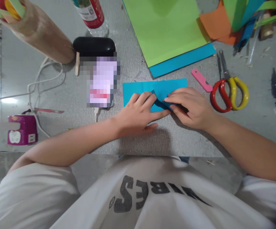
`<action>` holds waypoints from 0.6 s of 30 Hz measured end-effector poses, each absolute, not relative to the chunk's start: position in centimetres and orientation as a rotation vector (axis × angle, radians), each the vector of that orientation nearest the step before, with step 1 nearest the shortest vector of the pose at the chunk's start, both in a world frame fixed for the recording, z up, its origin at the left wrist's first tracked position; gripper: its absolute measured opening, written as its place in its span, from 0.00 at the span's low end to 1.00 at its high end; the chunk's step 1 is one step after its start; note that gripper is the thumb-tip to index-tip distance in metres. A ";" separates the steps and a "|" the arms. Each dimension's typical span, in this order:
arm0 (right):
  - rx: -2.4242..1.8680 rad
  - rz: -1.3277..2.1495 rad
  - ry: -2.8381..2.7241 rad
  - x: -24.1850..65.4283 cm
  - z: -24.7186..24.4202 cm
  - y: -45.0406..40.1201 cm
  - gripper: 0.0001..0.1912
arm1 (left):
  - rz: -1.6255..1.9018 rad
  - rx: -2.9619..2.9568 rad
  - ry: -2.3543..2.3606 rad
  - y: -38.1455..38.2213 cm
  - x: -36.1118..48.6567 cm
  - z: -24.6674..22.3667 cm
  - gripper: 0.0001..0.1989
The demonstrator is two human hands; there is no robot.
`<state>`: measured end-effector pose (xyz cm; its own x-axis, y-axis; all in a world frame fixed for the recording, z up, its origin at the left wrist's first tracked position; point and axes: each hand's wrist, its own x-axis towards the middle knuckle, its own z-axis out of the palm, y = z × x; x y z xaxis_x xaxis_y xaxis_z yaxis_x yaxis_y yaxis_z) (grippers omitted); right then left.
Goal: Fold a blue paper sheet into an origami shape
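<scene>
The blue paper [160, 87] lies on the table [142, 143], near the green sheet [166, 35]. The left hand [139, 111] is open, resting flat across the paper — the right hand [191, 106] pinches a raised fold between thumb and fingers. Scissors [230, 92] lie just beside the right hand.

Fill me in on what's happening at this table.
A person is working on a rectangular sheet of bright blue paper with both bare hands. The left hand lies over the sheet, and the right hand is at its right side, beside a part that looks lifted or folded; its exact grip is hard to tell. The metal scissors with red and yellow handles lie unheld to the right, and a large light green paper sheet lies beyond.
</scene>
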<state>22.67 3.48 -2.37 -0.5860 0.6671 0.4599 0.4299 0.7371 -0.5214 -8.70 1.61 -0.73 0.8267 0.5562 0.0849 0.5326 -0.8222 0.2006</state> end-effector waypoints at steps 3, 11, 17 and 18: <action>-0.914 0.555 -2.293 22.6 -2.2 3.5 0.16 | 0.225 2.854 0.876 1.1 -8.8 -0.6 0.35; -0.912 0.644 -2.288 22.5 -1.8 3.7 0.14 | 0.414 2.932 0.846 0.3 -8.9 -0.1 0.29; -0.941 0.648 -2.269 22.4 -1.8 3.9 0.14 | 0.353 2.839 0.796 1.0 -8.9 -0.1 0.32; -0.949 0.635 -2.264 22.4 -1.8 3.9 0.14 | 0.341 2.827 0.800 1.1 -9.0 -0.2 0.33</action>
